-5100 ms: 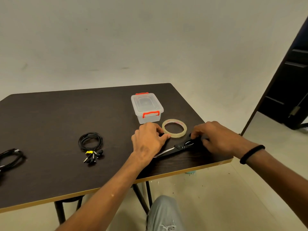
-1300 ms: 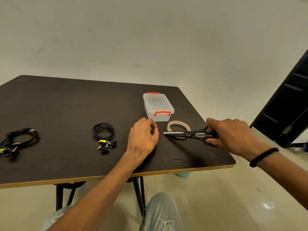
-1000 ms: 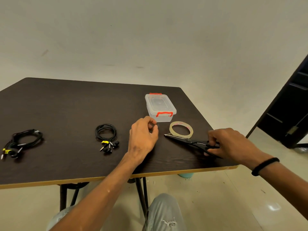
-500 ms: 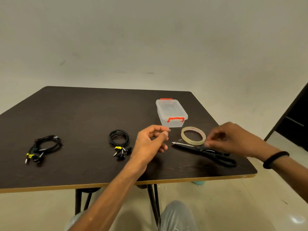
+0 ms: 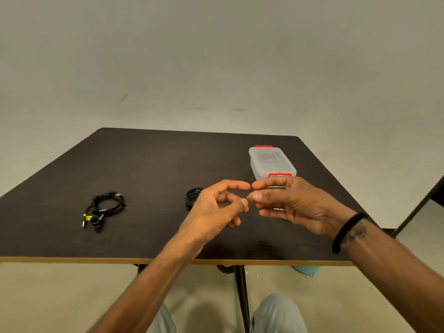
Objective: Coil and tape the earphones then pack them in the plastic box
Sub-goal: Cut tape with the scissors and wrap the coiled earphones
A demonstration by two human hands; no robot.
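My left hand (image 5: 216, 207) and my right hand (image 5: 290, 205) meet fingertip to fingertip above the dark table (image 5: 144, 164). Between their thumbs and fingers they pinch a small piece of clear tape (image 5: 249, 199), which is barely visible. One coiled black earphone (image 5: 193, 198) lies just behind my left hand, half hidden by it. A second coiled earphone (image 5: 105, 207) with a yellow tag lies at the left. The clear plastic box (image 5: 271, 162) with red clips stands shut behind my right hand. The tape roll and scissors are hidden under my right hand.
The table's front edge (image 5: 120, 260) runs close to my knees. A teal object (image 5: 305, 269) sits on the floor under the right side. A dark door frame (image 5: 432, 191) stands at the far right.
My right hand let go of the scissors on the table and came over to my left hand, which lifted with the tape piece. Both now hold the piece.
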